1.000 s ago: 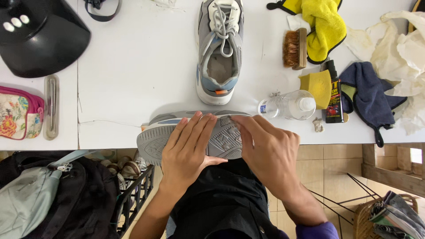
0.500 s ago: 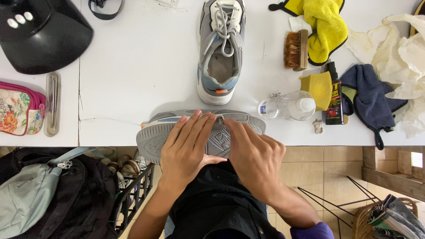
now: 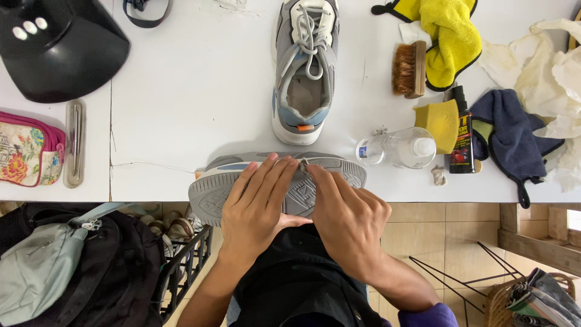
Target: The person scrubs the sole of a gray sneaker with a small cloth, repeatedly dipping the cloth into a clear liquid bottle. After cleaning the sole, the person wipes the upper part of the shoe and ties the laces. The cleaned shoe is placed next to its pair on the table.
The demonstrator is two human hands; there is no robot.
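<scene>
1. Left hand (image 3: 257,203): laid flat, fingers extended and close together, pressed on the grey sole of the overturned shoe (image 3: 212,191). It steadies the shoe rather than closing round it.
2. Right hand (image 3: 348,218): fingers bent and drawn together at the tips, pinching a small pale wad against the middle of the sole, just beside the left fingertips. What the wad is cannot be told.
3. Overturned shoe: sole up, lying lengthwise along the near edge of the tabletop (image 3: 200,91), partly overhanging it, above the person's lap.
4. Just beyond, near the middle of the tabletop: the second shoe (image 3: 304,66), grey with white laces, upright, heel towards the near edge.
5. Right of the overturned shoe, near the near edge: a clear plastic bottle (image 3: 396,148) lying on its side, then a yellow sponge (image 3: 437,124) and a dark spray bottle (image 3: 462,130) lying flat.
6. Further back on the right: a wooden brush (image 3: 409,68), bristles to the left, touching a yellow cloth (image 3: 451,36). A dark blue cloth (image 3: 508,139) lies towards the right edge.
7. Far left corner: a black helmet-like object (image 3: 57,45). Left edge: a floral pouch (image 3: 27,151).
</scene>
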